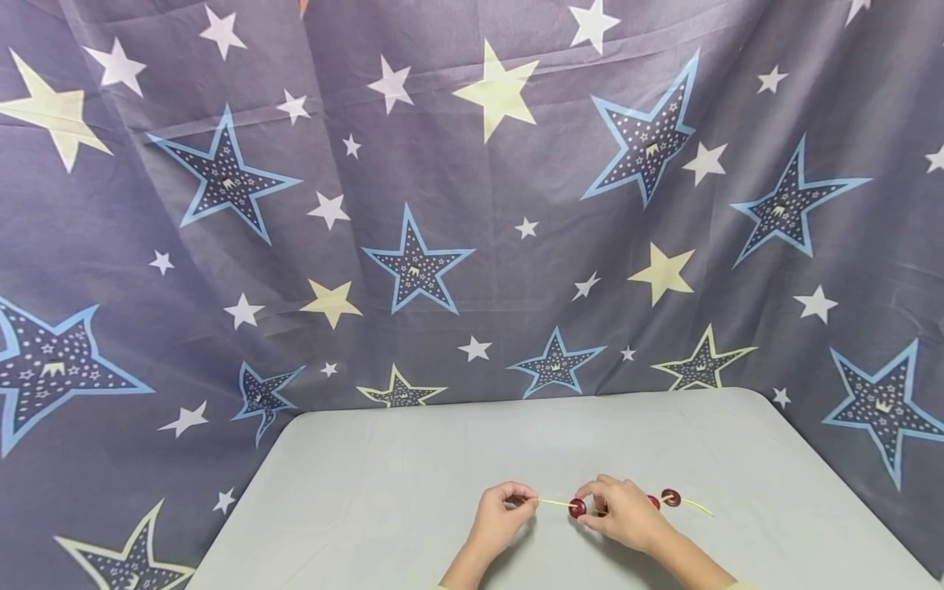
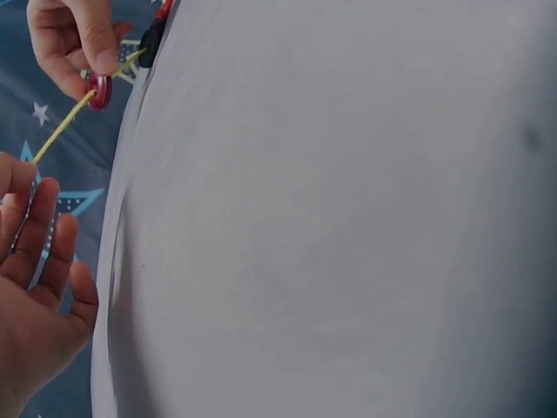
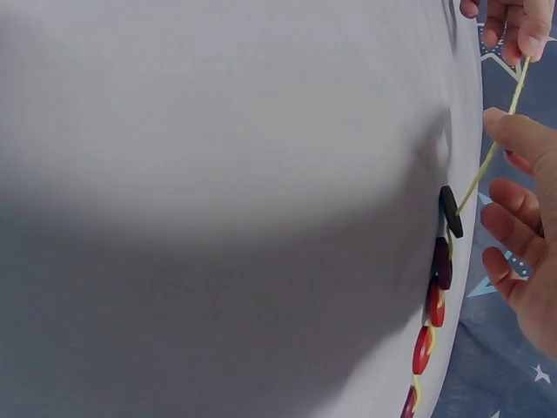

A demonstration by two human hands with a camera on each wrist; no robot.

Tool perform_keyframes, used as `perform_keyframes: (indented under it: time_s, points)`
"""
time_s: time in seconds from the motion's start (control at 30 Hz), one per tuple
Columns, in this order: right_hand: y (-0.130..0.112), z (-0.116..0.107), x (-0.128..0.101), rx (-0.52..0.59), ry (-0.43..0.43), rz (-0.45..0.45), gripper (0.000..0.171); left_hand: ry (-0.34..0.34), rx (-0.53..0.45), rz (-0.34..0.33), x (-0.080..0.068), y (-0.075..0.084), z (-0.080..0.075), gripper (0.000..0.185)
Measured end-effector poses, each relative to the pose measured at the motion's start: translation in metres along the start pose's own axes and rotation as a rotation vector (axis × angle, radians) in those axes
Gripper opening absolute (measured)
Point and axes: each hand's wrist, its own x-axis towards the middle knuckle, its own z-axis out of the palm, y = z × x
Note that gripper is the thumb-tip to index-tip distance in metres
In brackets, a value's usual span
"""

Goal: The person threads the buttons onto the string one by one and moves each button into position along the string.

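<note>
A thin yellow string (image 1: 555,502) is stretched between both hands above the grey table (image 1: 413,459). My left hand (image 1: 526,500) pinches its left end. At the string's middle, my right hand (image 1: 590,507) pinches a red button (image 1: 578,508) threaded on it. To the right of that hand, more red buttons (image 1: 670,496) sit on the string, and its tail lies on the table. In the left wrist view, the red button (image 2: 98,90) hangs just under the right hand's fingertips (image 2: 104,59). The right wrist view shows several dark and red buttons (image 3: 438,279) strung in a row.
A blue-grey cloth with star prints (image 1: 442,205) hangs behind the table and drapes down on both sides. The table's rounded far corners and side edges are in view.
</note>
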Motion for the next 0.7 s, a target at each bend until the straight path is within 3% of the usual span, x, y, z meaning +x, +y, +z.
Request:
perform_keyframes:
  time_s: [0.4, 0.7]
  points:
    - [0.0039, -0.0014, -0.0031, 0.061, -0.033, 0.051, 0.019, -0.021, -0.025, -0.016, -0.0029, 0.0017, -0.0012, 0.008]
    - [0.0070, -0.0014, -0.0058, 0.035, -0.031, 0.070, 0.022, -0.054, -0.006, -0.040, -0.0004, -0.0020, -0.0015, 0.008]
